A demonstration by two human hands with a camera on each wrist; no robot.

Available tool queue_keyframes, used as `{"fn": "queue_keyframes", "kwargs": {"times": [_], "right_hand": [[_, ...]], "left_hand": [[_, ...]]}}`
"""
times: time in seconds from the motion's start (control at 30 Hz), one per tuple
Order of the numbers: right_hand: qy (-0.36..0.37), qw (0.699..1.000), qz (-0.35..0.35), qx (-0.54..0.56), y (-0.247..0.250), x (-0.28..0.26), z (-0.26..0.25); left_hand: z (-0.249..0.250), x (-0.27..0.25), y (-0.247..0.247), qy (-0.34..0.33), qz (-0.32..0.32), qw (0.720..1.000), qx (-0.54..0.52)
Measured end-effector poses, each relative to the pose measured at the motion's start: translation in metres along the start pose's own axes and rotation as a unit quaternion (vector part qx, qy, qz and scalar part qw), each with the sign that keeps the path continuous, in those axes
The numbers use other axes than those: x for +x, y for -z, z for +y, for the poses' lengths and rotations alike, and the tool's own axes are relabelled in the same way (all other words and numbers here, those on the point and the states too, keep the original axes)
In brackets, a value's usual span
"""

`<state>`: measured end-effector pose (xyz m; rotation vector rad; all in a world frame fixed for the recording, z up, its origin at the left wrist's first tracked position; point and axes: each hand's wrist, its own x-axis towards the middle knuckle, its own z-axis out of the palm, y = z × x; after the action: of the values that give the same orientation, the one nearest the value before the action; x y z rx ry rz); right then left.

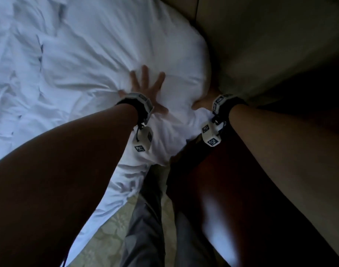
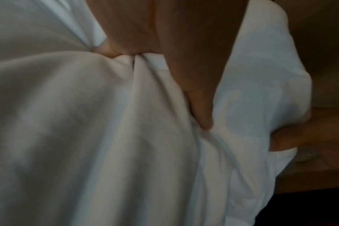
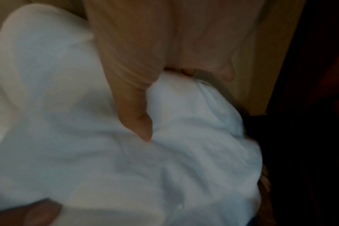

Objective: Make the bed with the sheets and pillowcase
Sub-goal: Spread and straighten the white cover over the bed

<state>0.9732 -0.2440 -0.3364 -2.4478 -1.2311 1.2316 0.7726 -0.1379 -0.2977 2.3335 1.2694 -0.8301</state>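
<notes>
At the bed's near corner: a white pillow (image 1: 126, 54) in its pillowcase lay on the rumpled white sheets (image 1: 16, 74), with both hands on its near end.
Left hand: the left hand (image 1: 145, 89) lay flat on top of the pillow, fingers straight and spread, pressing a dent into the fabric; it gripped nothing. In the left wrist view the thumb (image 2: 201, 110) dug into a fold of the cloth.
Right hand: the right hand (image 1: 207, 99) sat at the pillow's right edge, thumb on top and fingers tucked down the side out of the head view. In the right wrist view the thumb (image 3: 133, 107) pressed into the fabric and the fingers curled round the pillow's end, so it had hold of the pillow.
Pillow's edges: its right side was just beside the tan headboard (image 1: 270, 45); its near end bulged toward the person, over the mattress edge.
Sheets: creased and bunched to the left, hanging over the bed's near edge toward the floor.
Room to move: the person's legs in grey trousers (image 1: 145, 218) stood close against the bed edge, on a pale patterned floor (image 1: 105, 237). A dark reddish-brown piece of furniture (image 1: 213, 189) stood just right of the legs, near the pillow's corner.
Blur: both wrist views were soft.
</notes>
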Motion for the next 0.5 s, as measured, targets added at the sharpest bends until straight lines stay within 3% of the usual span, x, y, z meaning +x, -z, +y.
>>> {"fn": "queue_keyframes", "kwargs": {"times": [0.03, 0.17, 0.23, 0.3, 0.4, 0.5], "right_hand": [[0.026, 0.999, -0.005, -0.019, -0.003, 0.0, -0.002], [-0.022, 0.999, -0.025, -0.038, -0.015, -0.003, 0.014], [-0.042, 0.999, 0.003, -0.022, -0.016, -0.012, 0.019], [0.0, 1.0, 0.003, -0.003, -0.018, -0.023, 0.02], [-0.047, 0.998, -0.014, 0.042, -0.022, -0.044, 0.015], [-0.018, 0.995, -0.043, 0.083, -0.016, -0.07, 0.0]], "left_hand": [[0.002, -0.001, -0.002, 0.006, 0.007, 1.0, 0.001], [0.004, -0.005, -0.005, 0.014, 0.031, 0.999, -0.008], [0.002, -0.009, -0.007, 0.011, 0.041, 0.999, -0.007], [0.003, -0.015, -0.01, 0.01, 0.056, 0.998, -0.019], [0.008, -0.032, -0.016, 0.008, 0.076, 0.996, -0.042], [0.012, -0.056, -0.015, -0.01, 0.043, 0.996, -0.074]]}}
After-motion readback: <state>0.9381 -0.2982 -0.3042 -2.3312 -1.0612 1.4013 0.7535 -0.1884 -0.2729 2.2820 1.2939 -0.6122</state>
